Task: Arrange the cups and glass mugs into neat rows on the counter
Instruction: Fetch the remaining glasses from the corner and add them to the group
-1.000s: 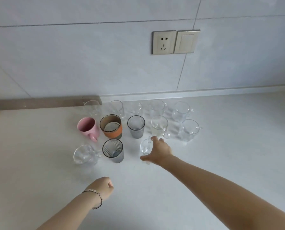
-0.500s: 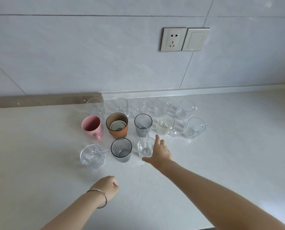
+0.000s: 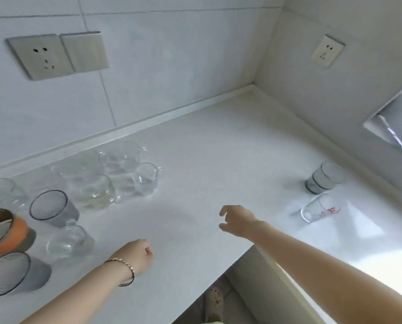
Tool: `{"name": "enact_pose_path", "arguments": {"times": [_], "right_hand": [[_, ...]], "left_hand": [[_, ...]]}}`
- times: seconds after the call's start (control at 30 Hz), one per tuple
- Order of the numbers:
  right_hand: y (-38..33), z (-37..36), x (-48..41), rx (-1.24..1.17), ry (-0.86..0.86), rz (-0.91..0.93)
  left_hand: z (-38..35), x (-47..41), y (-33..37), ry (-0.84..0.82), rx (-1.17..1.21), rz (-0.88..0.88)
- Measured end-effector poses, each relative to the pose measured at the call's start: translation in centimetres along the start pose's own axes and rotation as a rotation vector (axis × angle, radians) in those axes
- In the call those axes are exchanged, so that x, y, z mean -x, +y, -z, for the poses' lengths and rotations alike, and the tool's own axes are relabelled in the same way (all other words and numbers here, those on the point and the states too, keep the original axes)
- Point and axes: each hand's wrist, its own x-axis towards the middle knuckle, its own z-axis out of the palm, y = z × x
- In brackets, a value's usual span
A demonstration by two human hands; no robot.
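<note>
two bare hands are held over a white counter (image 3: 195,160) in a tiled kitchen corner. the right hand (image 3: 238,220) is seen empty above the surface, its fingers (image 3: 224,212) loosely spread and curled, nothing gripped. the left hand (image 3: 138,253), with a beaded bracelet (image 3: 126,268) worn at the wrist, is closed into a loose fist just above the counter, and no object is seen in it.

to the left of both hands, the grouped cups and mugs are set in rows: a clear glass mug (image 3: 66,240) is placed just left of the left hand, a grey ribbed glass (image 3: 12,273) stands further left of it at the frame's edge, and an orange-banded cup (image 3: 4,231) and a second grey glass (image 3: 51,208) are lined up beyond them. blurred clear mugs (image 3: 125,157) are ranged nearer the wall, with one handled clear mug (image 3: 146,178) at the end nearest the right hand.

well apart to the right of the right hand, a grey tumbler (image 3: 324,178) stands upright near the side wall, and a clear glass with red print (image 3: 321,208) is seen just in front of it; whether it is tilted or lying cannot be told.
</note>
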Motion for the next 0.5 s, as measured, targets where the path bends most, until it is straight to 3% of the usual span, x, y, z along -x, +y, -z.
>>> {"name": "enact_pose_path", "arguments": {"times": [0.3, 0.37, 0.5], "right_hand": [[20.5, 8.1, -0.6, 0.119, 0.283, -0.228], [23.8, 9.2, -1.2, 0.124, 0.261, -0.292], [27.4, 9.5, -2.5, 0.060, 0.062, -0.324]], "left_hand": [[-4.1, -7.4, 16.1, -0.047, -0.114, -0.109], [-5.2, -8.9, 19.0, -0.061, -0.095, -0.120], [-6.7, -9.8, 22.5, -0.086, -0.043, -0.108]]}}
